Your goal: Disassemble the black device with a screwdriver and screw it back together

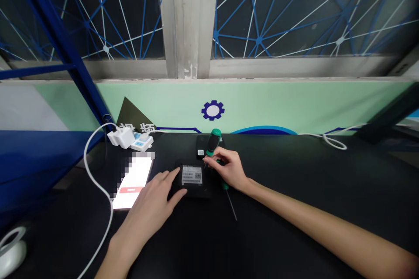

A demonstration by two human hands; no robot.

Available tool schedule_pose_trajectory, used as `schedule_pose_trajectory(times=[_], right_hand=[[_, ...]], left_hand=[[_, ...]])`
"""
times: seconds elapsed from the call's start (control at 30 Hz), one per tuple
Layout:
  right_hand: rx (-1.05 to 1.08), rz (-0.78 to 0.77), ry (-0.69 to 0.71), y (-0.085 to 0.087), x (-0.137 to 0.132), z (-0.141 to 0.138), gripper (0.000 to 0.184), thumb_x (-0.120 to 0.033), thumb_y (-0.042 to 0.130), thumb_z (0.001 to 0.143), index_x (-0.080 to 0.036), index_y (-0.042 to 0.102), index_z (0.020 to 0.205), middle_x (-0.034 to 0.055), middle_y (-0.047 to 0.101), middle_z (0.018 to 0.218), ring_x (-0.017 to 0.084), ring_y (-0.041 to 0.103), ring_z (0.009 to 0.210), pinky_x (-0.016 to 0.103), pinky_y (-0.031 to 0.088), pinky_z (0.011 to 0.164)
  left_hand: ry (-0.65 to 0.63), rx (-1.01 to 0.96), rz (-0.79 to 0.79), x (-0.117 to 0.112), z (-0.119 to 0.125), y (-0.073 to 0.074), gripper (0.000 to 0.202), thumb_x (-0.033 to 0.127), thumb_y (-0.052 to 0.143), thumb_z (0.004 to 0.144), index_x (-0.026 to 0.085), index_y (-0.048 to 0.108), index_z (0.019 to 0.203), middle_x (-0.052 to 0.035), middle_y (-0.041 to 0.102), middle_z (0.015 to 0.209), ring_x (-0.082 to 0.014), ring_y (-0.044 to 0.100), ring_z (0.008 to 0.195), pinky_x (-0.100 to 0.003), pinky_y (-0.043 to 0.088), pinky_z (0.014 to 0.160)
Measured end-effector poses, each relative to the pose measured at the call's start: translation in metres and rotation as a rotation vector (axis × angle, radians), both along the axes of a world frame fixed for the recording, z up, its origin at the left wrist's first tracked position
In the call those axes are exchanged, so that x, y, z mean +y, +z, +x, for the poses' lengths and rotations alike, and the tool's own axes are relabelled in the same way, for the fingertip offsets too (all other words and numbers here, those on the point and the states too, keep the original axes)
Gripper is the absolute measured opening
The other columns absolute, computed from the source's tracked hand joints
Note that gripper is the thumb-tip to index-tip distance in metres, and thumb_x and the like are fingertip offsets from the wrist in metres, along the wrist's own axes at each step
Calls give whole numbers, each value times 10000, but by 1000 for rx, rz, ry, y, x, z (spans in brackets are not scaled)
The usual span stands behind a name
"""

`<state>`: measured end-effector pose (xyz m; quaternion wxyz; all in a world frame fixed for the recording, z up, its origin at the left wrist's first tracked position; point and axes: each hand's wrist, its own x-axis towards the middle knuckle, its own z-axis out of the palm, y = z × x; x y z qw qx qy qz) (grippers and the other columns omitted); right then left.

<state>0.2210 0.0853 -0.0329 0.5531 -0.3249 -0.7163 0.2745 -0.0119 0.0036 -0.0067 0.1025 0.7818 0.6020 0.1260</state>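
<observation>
A small black box (194, 181) with a white label lies on the black table (294, 192). My left hand (153, 207) rests on its left side, fingers stretched out flat, holding it down. My right hand (227, 168) is pinched around a green-handled screwdriver (212, 141) that stands upright at the box's right edge. A second screwdriver (230, 198) with a thin shaft lies on the table under my right wrist. Another small black device (200, 146) sits just behind the box.
A lit phone (134, 183) lies left of the box, with a white cable (94, 183) looping to a white charger and power strip (131, 138) at the back left. A white object (11, 253) sits at the near-left corner. A wall and window stand behind.
</observation>
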Motion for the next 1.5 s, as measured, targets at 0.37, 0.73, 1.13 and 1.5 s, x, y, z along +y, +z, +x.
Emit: schedule_pose_trajectory(times=[0.37, 0.73, 1.13, 1.5], right_hand=[[3, -71, 41, -2, 1, 0, 270, -374, 737, 844, -203, 571, 716, 10, 670, 643, 159, 652, 554, 264, 519, 527], [-29, -81, 150, 8, -7, 0, 240, -393, 607, 941, -163, 660, 901, 80, 751, 766, 165, 692, 601, 270, 575, 547], [-50, -43, 96, 3, -3, 1, 253, -361, 669, 904, -187, 624, 725, 58, 738, 711, 178, 702, 607, 277, 568, 564], [-72, -51, 29, -1, 1, 0, 292, -414, 728, 845, -200, 589, 701, 22, 701, 673, 159, 652, 564, 265, 527, 536]], left_hand=[[-10, -34, 18, -1, -1, 0, 577, 556, 423, 970, 250, 458, 1458, -93, 667, 1041, -282, 638, 999, -356, 513, 755], [-5, -57, 6, -2, 1, 3, 564, 525, 442, 969, 236, 465, 1453, -99, 661, 1087, -286, 628, 1024, -351, 511, 758], [-16, -67, 44, -3, 1, 2, 555, 530, 437, 967, 243, 468, 1442, -87, 669, 1054, -273, 646, 987, -346, 516, 753], [2, -60, 18, -3, 1, 3, 564, 524, 449, 966, 238, 462, 1451, -97, 668, 1087, -282, 646, 993, -355, 523, 744]])
